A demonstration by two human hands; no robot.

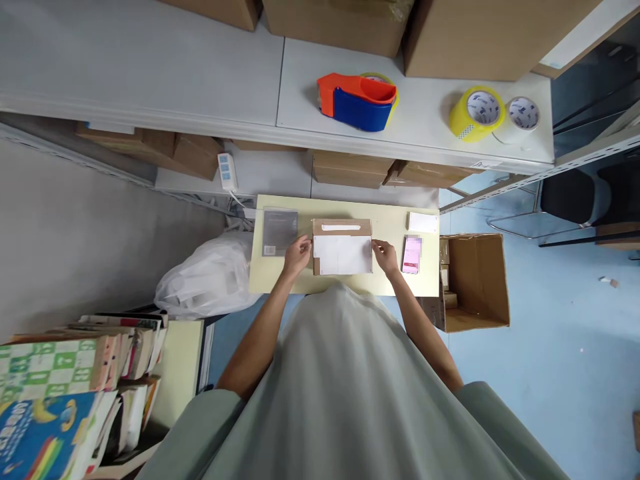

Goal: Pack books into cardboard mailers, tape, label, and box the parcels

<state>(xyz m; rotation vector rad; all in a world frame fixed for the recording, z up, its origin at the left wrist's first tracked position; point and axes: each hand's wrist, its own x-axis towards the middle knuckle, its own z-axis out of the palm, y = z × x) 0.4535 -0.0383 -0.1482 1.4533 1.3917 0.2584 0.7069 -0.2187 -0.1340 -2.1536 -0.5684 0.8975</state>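
A flat brown cardboard mailer (342,229) with a white sheet (343,254) lying on it rests in the middle of a small pale yellow table (385,283). My left hand (297,254) grips the sheet's left edge, fingers curled. My right hand (387,256) holds the right edge the same way. A grey clear-wrapped item (279,231) lies just left of my left hand. A pink card (412,255) lies right of my right hand, with a small white card (423,222) beyond it.
An open cardboard box (475,280) stands on the blue floor right of the table. A white plastic bag (210,275) sits at the left. Stacked books (75,387) fill the lower left. The shelf above holds a tape dispenser (358,101) and tape rolls (477,112).
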